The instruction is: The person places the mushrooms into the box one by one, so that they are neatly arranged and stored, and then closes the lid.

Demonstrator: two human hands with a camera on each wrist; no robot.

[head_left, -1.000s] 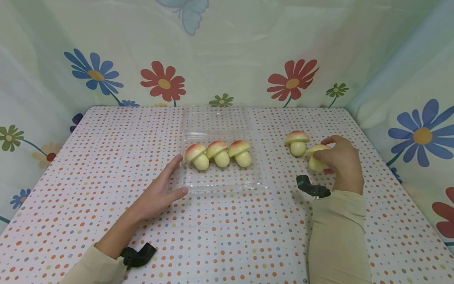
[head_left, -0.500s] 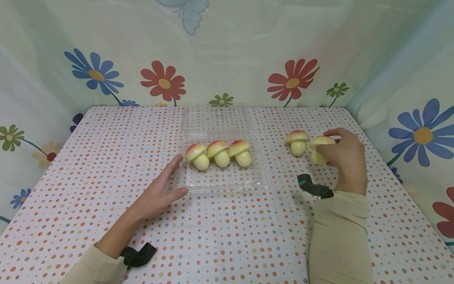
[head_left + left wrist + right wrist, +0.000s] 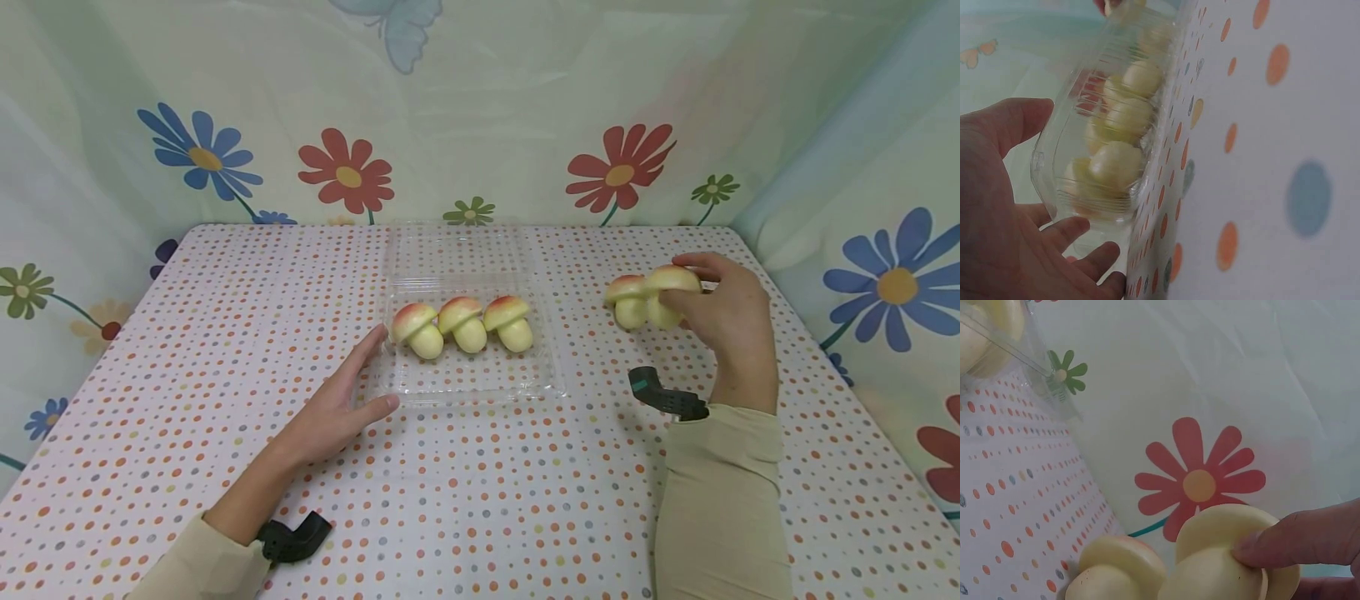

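My right hand (image 3: 731, 308) pinches a mushroom-shaped bun (image 3: 672, 287) with a red-tinged cap. In the head view it overlaps another such bun (image 3: 628, 304) standing on the table to its left; the right wrist view shows my thumb (image 3: 1279, 540) against the held one. Three more mushroom-shaped buns (image 3: 469, 327) lean side by side in a clear plastic clamshell box (image 3: 480, 385). Along that box's left side, my left hand (image 3: 333, 417) rests with fingers and thumb spread at the wall. In the left wrist view its fingers (image 3: 1069, 232) lie at the box's end.
The box's clear lid (image 3: 457, 250) is folded back toward the rear of the table. A spotted cloth (image 3: 480, 500) covers the table. Behind and beside it hangs a flowered curtain (image 3: 480, 108).
My right hand has raised the bun it pinches off the table, moving it away from me and slightly left, over toward the standing bun. My left hand and the box have stayed put.
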